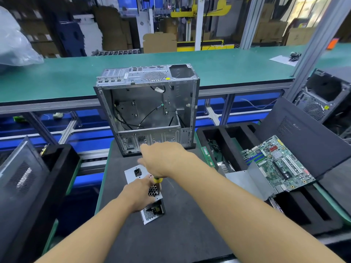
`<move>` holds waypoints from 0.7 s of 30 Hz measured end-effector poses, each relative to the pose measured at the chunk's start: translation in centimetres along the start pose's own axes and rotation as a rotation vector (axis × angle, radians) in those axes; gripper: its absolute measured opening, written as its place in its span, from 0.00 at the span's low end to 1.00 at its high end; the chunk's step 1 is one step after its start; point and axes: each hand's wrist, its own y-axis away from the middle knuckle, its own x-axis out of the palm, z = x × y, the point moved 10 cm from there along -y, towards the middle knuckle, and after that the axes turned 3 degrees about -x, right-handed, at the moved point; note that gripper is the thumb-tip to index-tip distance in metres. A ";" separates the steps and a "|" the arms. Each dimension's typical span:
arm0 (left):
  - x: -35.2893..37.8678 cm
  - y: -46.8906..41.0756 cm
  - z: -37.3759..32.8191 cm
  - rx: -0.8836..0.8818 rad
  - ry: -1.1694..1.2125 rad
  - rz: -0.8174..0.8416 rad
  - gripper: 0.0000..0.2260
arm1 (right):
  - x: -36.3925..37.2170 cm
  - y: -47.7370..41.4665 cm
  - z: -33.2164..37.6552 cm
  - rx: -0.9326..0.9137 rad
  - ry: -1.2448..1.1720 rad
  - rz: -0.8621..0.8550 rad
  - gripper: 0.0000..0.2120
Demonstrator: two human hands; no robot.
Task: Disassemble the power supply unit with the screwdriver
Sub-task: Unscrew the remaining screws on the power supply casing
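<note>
Power supply unit (151, 215) held by left hand (139, 194), under right hand (163, 160) gripping screwdriver (157, 180).

Both bare arms are reaching forward. The left hand (139, 194) is holding the power supply unit (152, 215), while the right hand (163, 160) is gripping the screwdriver (158, 180) from above.

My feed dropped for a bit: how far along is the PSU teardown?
Done: the PSU is out of the case and lies on the mat; the motherboard lies off to the right. In hand: the left hand steadies the PSU while the right hand holds the screwdriver down on it. Left: the PSU shell looks closed, so opening it remains.
</note>
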 end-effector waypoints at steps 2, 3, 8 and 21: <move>0.0 0.0 -0.1 -0.001 0.006 0.009 0.09 | -0.2 0.1 0.2 -0.041 0.019 -0.008 0.05; 0.0 0.0 0.0 -0.007 0.014 0.022 0.09 | 0.0 0.2 0.4 -0.063 0.001 0.024 0.08; -0.2 0.0 0.4 -0.045 0.041 0.035 0.10 | 0.5 0.0 0.8 -0.080 -0.042 0.092 0.11; -0.1 0.4 0.4 -0.099 0.086 -0.007 0.08 | 0.6 0.0 0.3 -0.097 -0.018 0.017 0.18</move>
